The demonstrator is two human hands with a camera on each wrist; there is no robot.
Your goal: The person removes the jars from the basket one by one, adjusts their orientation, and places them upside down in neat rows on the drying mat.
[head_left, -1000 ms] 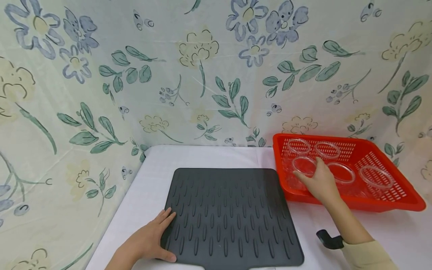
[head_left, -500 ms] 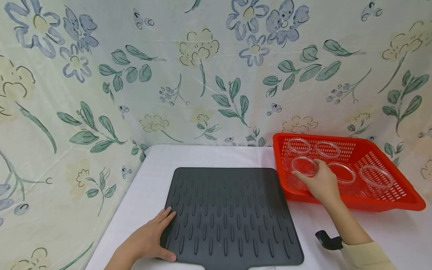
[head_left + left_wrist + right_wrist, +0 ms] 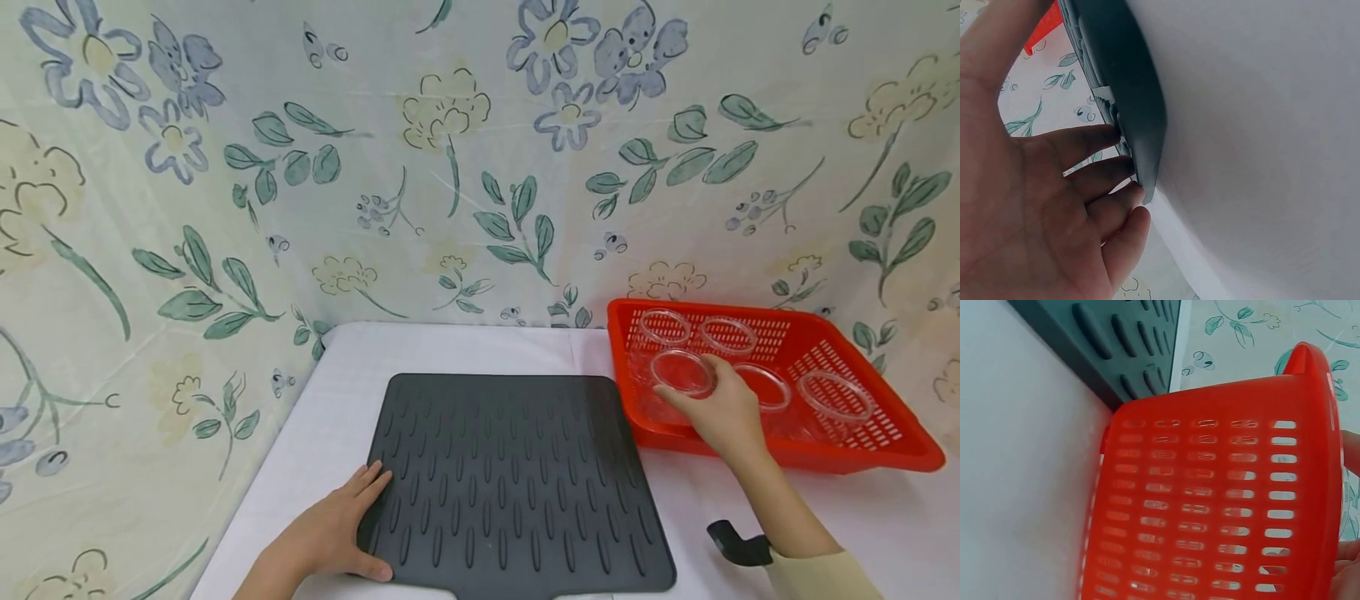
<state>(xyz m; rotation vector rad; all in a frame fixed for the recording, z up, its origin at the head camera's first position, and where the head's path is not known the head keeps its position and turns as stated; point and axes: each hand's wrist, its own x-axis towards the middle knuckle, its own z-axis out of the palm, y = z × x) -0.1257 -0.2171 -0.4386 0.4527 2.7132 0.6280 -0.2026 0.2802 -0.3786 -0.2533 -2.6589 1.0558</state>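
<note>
My left hand [image 3: 330, 529] rests on the left edge of a dark grey ridged mat [image 3: 517, 483], fingers extended along its border. In the left wrist view the fingertips touch the rim of that mat [image 3: 1144, 94]. Over the front left of a red slotted basket [image 3: 810, 454], my right hand [image 3: 723, 417] pinches a clear round cup [image 3: 682, 372] near its rim, between thumb and fingers. The cup's lower part is hard to see. The basket wall [image 3: 1210, 487] hides most of the right hand in the right wrist view; only bits of fingers [image 3: 1349, 575] show.
Several more clear cups stand in the basket, among them one at the right [image 3: 836, 396] and one at the back [image 3: 727, 335]. The basket sits close to the mat's right side. White cloth [image 3: 450, 346] covers the table. A floral curtain [image 3: 375, 167] hangs behind.
My right hand has closed its grip on the cup and shifted it slightly to the right, tilting it a little. The left hand stays where it was on the mat.
</note>
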